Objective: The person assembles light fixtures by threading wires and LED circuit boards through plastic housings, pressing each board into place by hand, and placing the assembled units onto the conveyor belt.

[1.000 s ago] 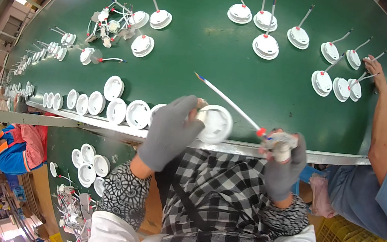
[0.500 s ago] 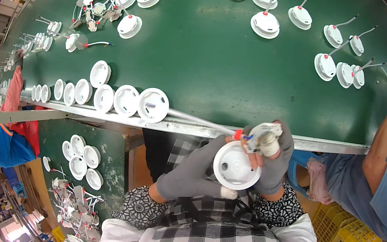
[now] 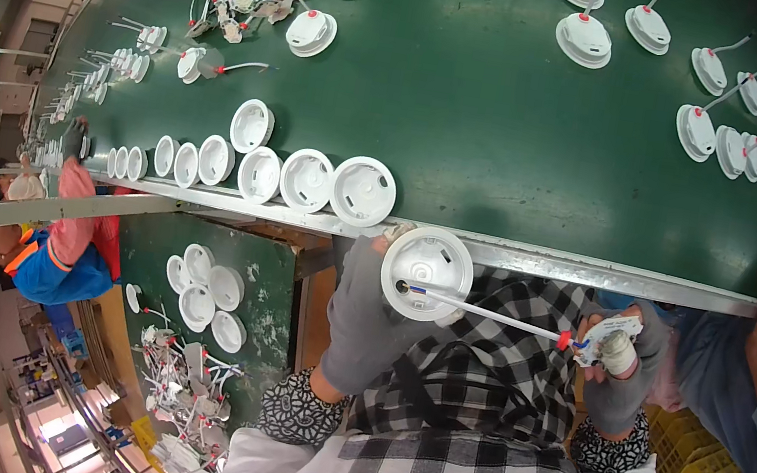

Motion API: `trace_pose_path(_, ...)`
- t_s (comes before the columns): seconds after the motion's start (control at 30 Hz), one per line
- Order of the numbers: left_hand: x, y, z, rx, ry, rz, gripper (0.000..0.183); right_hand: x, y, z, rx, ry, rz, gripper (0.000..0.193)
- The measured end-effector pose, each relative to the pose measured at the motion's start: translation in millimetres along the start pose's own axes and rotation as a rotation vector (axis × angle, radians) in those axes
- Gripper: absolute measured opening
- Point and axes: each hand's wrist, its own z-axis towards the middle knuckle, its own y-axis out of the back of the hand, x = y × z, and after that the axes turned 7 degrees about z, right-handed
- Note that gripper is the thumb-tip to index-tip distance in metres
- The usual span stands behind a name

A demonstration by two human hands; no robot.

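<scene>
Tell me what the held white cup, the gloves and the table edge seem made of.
White cup: probably smooth plastic, given its moulded look; coated metal possible. Grey gloves: likely matte fabric, fitting snugly. Table edge: apparently bare metal, from its silvery sheen.

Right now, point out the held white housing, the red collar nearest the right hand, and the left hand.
Held white housing (image 3: 429,270), head view: its inner floor.
Red collar (image 3: 565,340), head view: its middle.
Left hand (image 3: 370,305), head view: its grey-gloved middle.

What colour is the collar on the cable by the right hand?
The collar on the white cable is red, best seen in the head view.
</scene>
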Motion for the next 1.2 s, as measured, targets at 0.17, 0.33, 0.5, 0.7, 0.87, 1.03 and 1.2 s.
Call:
trace_pose_path(0.17,5,3,-6,0.041,-0.025,0.049,0.076,-6,-14,9,0.11,0.262,-0.411,0.015)
trace_pose_path(0.33,11,-1,-13,-0.103,-0.168,0.22,0.074,10,-30,9,0.202,0.292,-0.605,0.012)
trace_pose_path(0.5,-8,-2,-10,-0.157,-0.307,0.444,0.072,13,-55,25,0.395,-0.016,-0.815,0.018)
trace_pose_path(0.7,-6,-4,-18,0.042,-0.313,0.228,0.071,-2,-60,29,0.42,-0.068,-0.748,0.024)
trace_pose_path(0.87,-9,-7,-26,0.104,-0.258,0.221,0.079,-13,-64,21,0.434,0.022,-0.818,0.03)
trace_pose_path(1.03,5,-12,-32,0.188,-0.23,-0.029,0.089,-19,-59,19,0.512,-0.005,-0.956,0.045)
trace_pose_path(1.2,11,-20,-42,0.251,-0.148,-0.025,0.093,-29,-55,28,0.42,0.435,-1.059,0.081)
